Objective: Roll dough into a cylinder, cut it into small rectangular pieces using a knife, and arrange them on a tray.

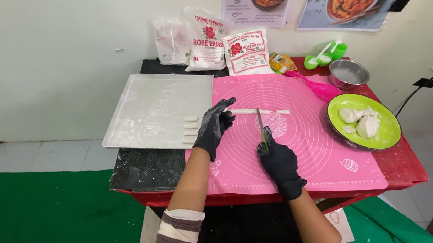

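Observation:
Both my hands wear black gloves over a pink silicone mat (311, 143). My right hand (278, 160) grips a small green-handled knife (262, 127), its blade pointing away from me at a thin white dough roll (249, 111). My left hand (216, 126) rests with fingers spread, its fingertips at the left end of that roll. A short cut piece (283, 112) lies just right of the blade. Several cut dough pieces (191, 129) sit in a column at the right edge of a pale flat tray (144, 108) left of the mat.
A green plate (386, 132) with lumps of white dough stands at the right. Behind it are a small metal bowl (348, 73), a pink scraper (317, 87), green measuring spoons (325, 56) and flour bags (206, 38) against the wall. The small red table's front edge (268, 194) is close to me.

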